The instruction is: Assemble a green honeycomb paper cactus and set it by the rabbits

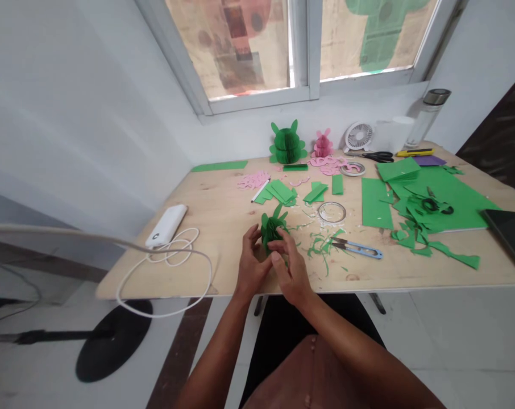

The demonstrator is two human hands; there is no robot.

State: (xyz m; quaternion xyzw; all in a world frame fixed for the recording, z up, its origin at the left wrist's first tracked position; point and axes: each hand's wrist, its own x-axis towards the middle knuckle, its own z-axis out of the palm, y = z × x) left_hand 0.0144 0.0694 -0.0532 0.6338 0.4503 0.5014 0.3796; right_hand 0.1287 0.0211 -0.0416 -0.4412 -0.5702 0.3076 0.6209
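Between my two hands, near the table's front edge, is a small green folded-paper figure (pixel 271 227) with ear-like tips pointing up. My left hand (pixel 253 258) curves around its left side, fingers bent against the paper. From the right, my right hand (pixel 289 264) rests its fingers on the figure's front and right side. The lower part of the figure is hidden behind my fingers. Blue-handled thread snips (pixel 357 248) lie to the right, beside thin green paper scraps (pixel 321 245). A roll of tape (pixel 331 212) lies flat just beyond them.
At the back stand a larger green paper figure (pixel 287 145), a pink one (pixel 323 145), a small fan (pixel 358 136) and a glass bottle (pixel 428 119). Green sheets (pixel 457 196) and a phone (pixel 509 236) lie right. A power bank (pixel 167 226) with a looping white cable lies left.
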